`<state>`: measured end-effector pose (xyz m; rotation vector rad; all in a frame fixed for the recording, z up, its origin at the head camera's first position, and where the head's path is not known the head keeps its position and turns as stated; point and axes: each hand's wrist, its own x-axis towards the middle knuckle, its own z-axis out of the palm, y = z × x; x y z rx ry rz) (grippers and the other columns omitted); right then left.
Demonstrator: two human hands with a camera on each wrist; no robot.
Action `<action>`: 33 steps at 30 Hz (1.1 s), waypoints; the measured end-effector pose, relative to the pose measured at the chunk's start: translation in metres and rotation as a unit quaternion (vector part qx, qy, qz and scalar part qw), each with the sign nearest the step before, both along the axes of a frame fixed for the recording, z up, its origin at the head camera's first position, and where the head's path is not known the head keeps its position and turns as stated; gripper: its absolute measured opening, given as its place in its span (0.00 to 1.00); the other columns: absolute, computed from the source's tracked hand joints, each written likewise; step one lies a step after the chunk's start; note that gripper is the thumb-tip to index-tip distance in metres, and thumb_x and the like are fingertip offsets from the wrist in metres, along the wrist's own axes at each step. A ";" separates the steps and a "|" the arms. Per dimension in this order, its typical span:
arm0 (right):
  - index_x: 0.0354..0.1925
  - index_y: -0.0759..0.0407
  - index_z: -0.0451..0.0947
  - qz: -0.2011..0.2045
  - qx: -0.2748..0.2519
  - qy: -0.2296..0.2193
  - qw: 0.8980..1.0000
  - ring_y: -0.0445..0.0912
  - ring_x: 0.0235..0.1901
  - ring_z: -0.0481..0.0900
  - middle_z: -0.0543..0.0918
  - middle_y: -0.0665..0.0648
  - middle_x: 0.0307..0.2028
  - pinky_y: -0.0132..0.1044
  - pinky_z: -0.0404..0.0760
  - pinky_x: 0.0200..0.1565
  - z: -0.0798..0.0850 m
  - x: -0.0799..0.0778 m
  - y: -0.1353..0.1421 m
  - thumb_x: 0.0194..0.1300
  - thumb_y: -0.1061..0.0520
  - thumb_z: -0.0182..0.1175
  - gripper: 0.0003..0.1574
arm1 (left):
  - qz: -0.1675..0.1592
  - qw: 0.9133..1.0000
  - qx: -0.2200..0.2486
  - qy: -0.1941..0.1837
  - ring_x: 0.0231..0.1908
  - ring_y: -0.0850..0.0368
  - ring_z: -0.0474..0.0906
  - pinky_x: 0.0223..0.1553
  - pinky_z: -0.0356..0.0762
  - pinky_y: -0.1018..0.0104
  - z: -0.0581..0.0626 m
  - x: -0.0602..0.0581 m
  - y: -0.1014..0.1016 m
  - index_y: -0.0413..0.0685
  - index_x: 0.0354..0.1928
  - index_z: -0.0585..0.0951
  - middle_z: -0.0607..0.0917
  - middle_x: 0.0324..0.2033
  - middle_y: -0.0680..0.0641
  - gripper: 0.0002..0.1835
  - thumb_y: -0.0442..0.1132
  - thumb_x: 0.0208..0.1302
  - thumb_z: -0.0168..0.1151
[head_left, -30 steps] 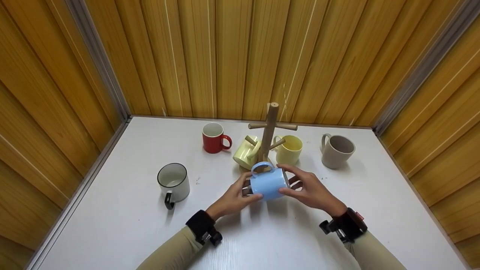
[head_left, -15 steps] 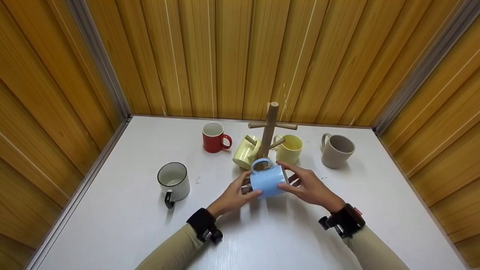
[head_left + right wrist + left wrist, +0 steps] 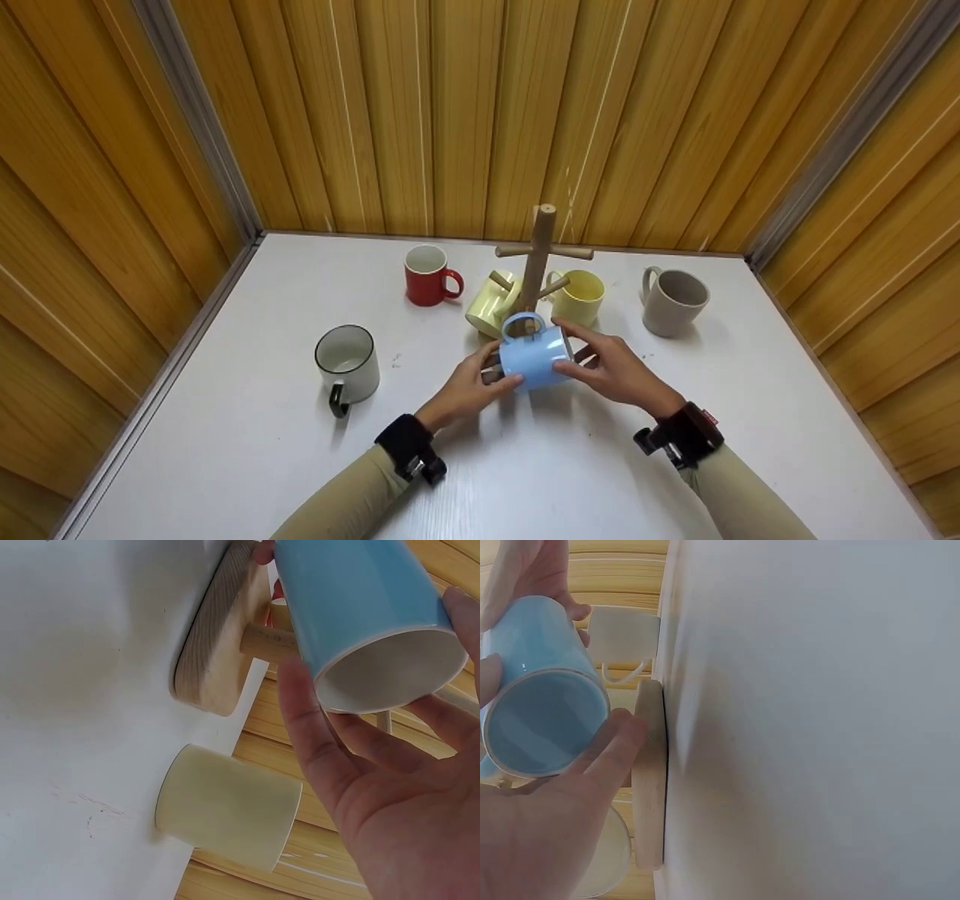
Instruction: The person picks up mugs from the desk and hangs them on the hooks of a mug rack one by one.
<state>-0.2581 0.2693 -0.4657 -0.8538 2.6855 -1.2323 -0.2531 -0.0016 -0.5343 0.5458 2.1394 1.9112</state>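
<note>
Both hands hold a light blue mug (image 3: 535, 358) on its side, raised in front of a wooden mug rack (image 3: 537, 259). Its handle points up and toward the rack's lower post. My left hand (image 3: 466, 384) grips the end on the left, thumb in front and other fingers partly hidden behind. At the other end, my right hand (image 3: 615, 369) pinches the mug near its pale mouth, which shows in the right wrist view. A pale yellow mug (image 3: 491, 304) hangs tilted at the rack's left side. The rack's wooden base (image 3: 651, 776) shows in the left wrist view.
A yellow mug (image 3: 577, 298) stands just right of the rack, and a grey mug (image 3: 673, 304) farther right. Back left is a red mug (image 3: 426, 279); a white mug with black handle (image 3: 351, 366) stands at left. Wood-patterned walls (image 3: 465, 120) enclose the white table (image 3: 247, 450).
Both hands have moved the blue mug slightly up and away from me, so its handle sits closer to the rack's post. The other mugs have stayed put.
</note>
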 end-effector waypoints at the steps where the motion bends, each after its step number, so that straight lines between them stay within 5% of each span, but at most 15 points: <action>1: 0.77 0.55 0.63 -0.002 0.000 -0.002 1.000 0.51 0.42 0.88 0.79 0.65 0.64 0.44 0.87 0.43 0.000 -0.001 0.000 0.68 0.44 0.68 0.46 | 0.001 1.000 -0.003 0.000 0.65 0.42 0.75 0.62 0.77 0.56 0.000 0.000 0.000 0.38 0.76 0.62 0.75 0.66 0.35 0.40 0.46 0.69 0.69; 14: 0.77 0.51 0.64 -0.006 0.001 0.001 1.000 0.49 0.42 0.88 0.76 0.63 0.68 0.43 0.87 0.44 -0.006 -0.010 -0.001 0.69 0.44 0.68 0.44 | 0.009 1.000 -0.006 -0.016 0.66 0.44 0.74 0.63 0.76 0.58 0.001 -0.006 -0.003 0.37 0.76 0.63 0.75 0.67 0.37 0.41 0.47 0.69 0.69; 19: 0.77 0.52 0.64 -0.002 -0.011 -0.006 1.000 0.49 0.42 0.88 0.75 0.62 0.68 0.48 0.87 0.44 -0.009 -0.013 -0.001 0.69 0.44 0.67 0.44 | 0.012 0.999 0.015 -0.042 0.63 0.44 0.77 0.57 0.81 0.58 0.005 -0.006 -0.001 0.37 0.75 0.64 0.77 0.65 0.37 0.40 0.45 0.69 0.70; 25: 0.76 0.52 0.64 -0.005 -0.013 -0.006 1.000 0.48 0.42 0.88 0.77 0.61 0.67 0.42 0.87 0.43 -0.012 -0.015 -0.002 0.69 0.43 0.68 0.44 | 0.028 0.999 0.005 -0.041 0.55 0.47 0.80 0.48 0.85 0.54 0.008 -0.005 -0.001 0.38 0.74 0.66 0.81 0.60 0.40 0.39 0.45 0.68 0.70; 33: 0.77 0.53 0.63 -0.007 -0.009 -0.013 1.000 0.49 0.42 0.87 0.77 0.64 0.66 0.41 0.86 0.44 -0.016 -0.018 -0.001 0.70 0.44 0.67 0.44 | 0.036 0.998 0.000 -0.046 0.56 0.47 0.80 0.47 0.86 0.55 0.004 -0.008 -0.002 0.36 0.74 0.66 0.81 0.61 0.40 0.40 0.47 0.68 0.71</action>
